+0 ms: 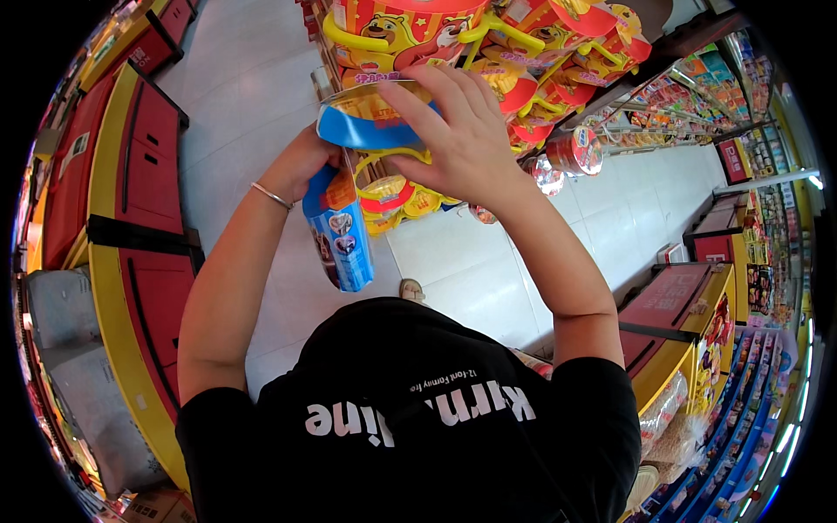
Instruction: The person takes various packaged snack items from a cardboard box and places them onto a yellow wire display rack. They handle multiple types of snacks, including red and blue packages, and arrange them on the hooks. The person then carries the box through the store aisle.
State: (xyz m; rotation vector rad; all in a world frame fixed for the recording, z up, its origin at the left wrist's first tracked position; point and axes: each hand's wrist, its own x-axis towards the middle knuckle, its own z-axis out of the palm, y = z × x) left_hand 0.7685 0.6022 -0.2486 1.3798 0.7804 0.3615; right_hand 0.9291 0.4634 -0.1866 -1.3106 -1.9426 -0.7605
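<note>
My left hand (316, 157), with a silver bangle at the wrist, grips blue and orange printed packaging. A blue printed package (345, 245) hangs below that hand. Above it a curved blue and orange piece (366, 127) with a shiny surface reaches across to the right. Whether the two pieces are one package is unclear. My right hand (458, 134) is at the right end of the curved piece, fingers spread over it and thumb below; its hold is unclear. Just beyond both hands are stacked red and yellow snack buckets (405, 33) with yellow handles and cartoon bears.
Red and yellow cabinets (153, 150) line the left side. Cup-shaped packs (575, 151) hang or stand at the display's right edge. Stocked shelves (752, 392) and another red counter (680, 294) are at right. Pale tiles (451, 261) cover the floor around my shoe (411, 288).
</note>
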